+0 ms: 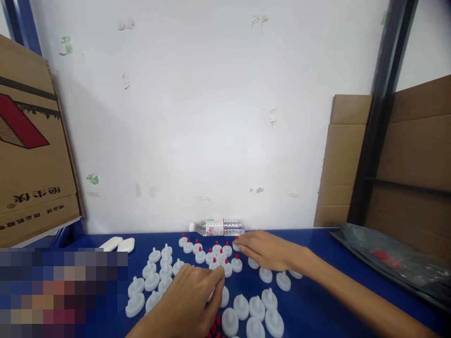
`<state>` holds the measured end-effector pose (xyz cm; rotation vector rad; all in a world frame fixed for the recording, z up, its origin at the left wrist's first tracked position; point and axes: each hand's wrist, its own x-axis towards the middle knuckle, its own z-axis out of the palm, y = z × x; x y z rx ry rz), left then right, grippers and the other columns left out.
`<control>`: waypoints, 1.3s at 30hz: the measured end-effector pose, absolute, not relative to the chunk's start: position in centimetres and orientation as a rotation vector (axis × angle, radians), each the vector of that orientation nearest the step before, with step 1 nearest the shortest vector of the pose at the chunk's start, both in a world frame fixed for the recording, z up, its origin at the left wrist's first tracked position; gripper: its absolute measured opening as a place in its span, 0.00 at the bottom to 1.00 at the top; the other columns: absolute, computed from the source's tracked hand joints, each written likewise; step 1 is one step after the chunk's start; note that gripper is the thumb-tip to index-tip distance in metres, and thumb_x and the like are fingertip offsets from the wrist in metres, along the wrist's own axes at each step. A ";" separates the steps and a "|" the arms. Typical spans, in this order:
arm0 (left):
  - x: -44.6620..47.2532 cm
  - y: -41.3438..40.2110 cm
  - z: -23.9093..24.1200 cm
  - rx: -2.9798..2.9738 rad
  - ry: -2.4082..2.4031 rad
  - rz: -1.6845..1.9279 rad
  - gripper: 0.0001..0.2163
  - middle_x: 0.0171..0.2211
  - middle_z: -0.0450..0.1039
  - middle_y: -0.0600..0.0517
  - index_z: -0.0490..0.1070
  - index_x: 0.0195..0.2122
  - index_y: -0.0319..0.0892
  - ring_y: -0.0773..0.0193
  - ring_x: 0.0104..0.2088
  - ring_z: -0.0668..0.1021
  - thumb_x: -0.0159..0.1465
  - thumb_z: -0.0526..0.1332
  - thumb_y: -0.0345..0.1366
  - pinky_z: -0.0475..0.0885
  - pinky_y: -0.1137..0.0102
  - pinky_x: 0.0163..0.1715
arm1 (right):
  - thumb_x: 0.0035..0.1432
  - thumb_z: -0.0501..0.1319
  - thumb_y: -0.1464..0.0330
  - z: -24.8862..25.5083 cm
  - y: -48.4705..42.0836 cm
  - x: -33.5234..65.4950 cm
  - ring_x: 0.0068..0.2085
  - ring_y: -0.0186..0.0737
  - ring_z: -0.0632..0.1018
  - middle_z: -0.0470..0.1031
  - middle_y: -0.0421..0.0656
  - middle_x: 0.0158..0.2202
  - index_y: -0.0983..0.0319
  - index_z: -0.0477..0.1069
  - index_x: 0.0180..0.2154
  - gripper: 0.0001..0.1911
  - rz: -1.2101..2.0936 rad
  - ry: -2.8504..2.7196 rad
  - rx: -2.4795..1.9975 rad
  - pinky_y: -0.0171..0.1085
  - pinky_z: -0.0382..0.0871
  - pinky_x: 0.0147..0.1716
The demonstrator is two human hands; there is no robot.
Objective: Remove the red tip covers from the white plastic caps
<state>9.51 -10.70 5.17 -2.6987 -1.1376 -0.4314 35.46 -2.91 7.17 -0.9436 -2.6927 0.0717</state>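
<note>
My right hand (269, 248) reaches to the back of the group, its fingertips closed around a white nozzle cap (237, 246) with a red tip. Several more red-tipped caps (200, 256) stand upright just left of it. My left hand (192, 298) is curled over the middle of the table, thumb and index finger pressed together; what they hold, if anything, is hidden. Small red tips (215, 327) lie in a pile beneath that hand. White caps without tips stand on both sides, some at the left (151, 280) and others at the front right (257, 307).
A clear water bottle (216, 227) lies against the white wall (225, 117). Two white oval pieces (126, 245) rest at the back left of the blue table (317, 300). Cardboard (35, 155) stands at the left, more cardboard (340, 164) at the right, near a dark plastic bag (398, 263).
</note>
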 end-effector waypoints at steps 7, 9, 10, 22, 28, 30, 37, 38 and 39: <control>9.1 -10.0 4.8 -2.475 -1.055 -1.013 0.07 0.21 0.73 0.60 0.65 0.49 0.45 0.64 0.16 0.75 0.74 0.50 0.32 0.60 0.68 0.22 | 0.73 0.61 0.63 9.9 -5.1 34.2 0.38 0.41 0.79 0.79 0.43 0.44 0.59 0.70 0.50 0.09 -0.028 -2.565 -0.968 0.39 0.69 0.38; 9.2 -9.9 4.6 -2.432 -1.110 -0.997 0.09 0.22 0.74 0.59 0.64 0.53 0.43 0.62 0.17 0.77 0.75 0.52 0.35 0.62 0.69 0.23 | 0.70 0.64 0.65 10.2 -6.5 33.4 0.35 0.40 0.78 0.79 0.41 0.40 0.58 0.68 0.50 0.10 -0.019 -2.609 -0.929 0.37 0.67 0.34; 9.3 -9.9 4.6 -2.429 -1.129 -0.970 0.09 0.22 0.75 0.58 0.65 0.54 0.43 0.61 0.18 0.78 0.74 0.53 0.36 0.63 0.69 0.23 | 0.68 0.66 0.66 10.3 -7.1 32.9 0.36 0.41 0.78 0.78 0.40 0.38 0.58 0.67 0.49 0.12 -0.018 -2.635 -0.901 0.36 0.67 0.34; 9.6 -10.3 4.4 -2.659 -1.281 -1.055 0.19 0.22 0.70 0.57 0.62 0.30 0.46 0.64 0.22 0.74 0.79 0.43 0.38 0.61 0.69 0.25 | 0.70 0.56 0.78 9.5 -5.9 33.0 0.45 0.40 0.78 0.79 0.42 0.41 0.58 0.68 0.45 0.09 -0.101 -2.749 -0.643 0.38 0.69 0.46; 9.7 -11.3 5.2 -2.765 -1.085 -0.646 0.17 0.23 0.73 0.55 0.62 0.29 0.46 0.62 0.22 0.73 0.76 0.46 0.35 0.60 0.65 0.27 | 0.74 0.58 0.70 7.7 -0.6 37.1 0.47 0.45 0.79 0.78 0.47 0.48 0.63 0.71 0.52 0.09 -0.133 -2.488 -0.993 0.48 0.74 0.48; 9.8 -11.4 5.3 -2.780 -1.111 -0.416 0.15 0.26 0.76 0.53 0.65 0.29 0.45 0.59 0.25 0.77 0.74 0.49 0.33 0.62 0.64 0.29 | 0.72 0.62 0.64 6.9 0.3 37.8 0.48 0.46 0.80 0.76 0.47 0.51 0.62 0.72 0.54 0.13 -0.090 -2.493 -1.043 0.49 0.76 0.48; 10.2 -11.5 4.9 -2.762 -1.267 -0.146 0.09 0.30 0.79 0.48 0.71 0.31 0.45 0.51 0.32 0.82 0.68 0.56 0.32 0.68 0.63 0.33 | 0.71 0.64 0.61 5.5 0.9 38.5 0.47 0.45 0.80 0.76 0.47 0.54 0.62 0.72 0.55 0.16 0.055 -2.572 -1.151 0.48 0.78 0.46; 10.1 -11.5 4.9 -2.760 -1.275 -0.135 0.08 0.30 0.79 0.48 0.71 0.31 0.45 0.51 0.32 0.81 0.67 0.56 0.31 0.68 0.63 0.33 | 0.71 0.64 0.60 5.8 0.7 38.5 0.47 0.45 0.81 0.76 0.47 0.53 0.62 0.73 0.55 0.16 0.060 -2.570 -1.158 0.49 0.78 0.47; 10.1 -11.5 4.9 -2.760 -1.279 -0.125 0.08 0.30 0.79 0.48 0.71 0.31 0.45 0.51 0.32 0.81 0.67 0.56 0.31 0.69 0.63 0.33 | 0.71 0.63 0.60 6.2 0.5 38.4 0.48 0.45 0.81 0.77 0.47 0.52 0.62 0.73 0.54 0.16 0.064 -2.566 -1.159 0.50 0.77 0.48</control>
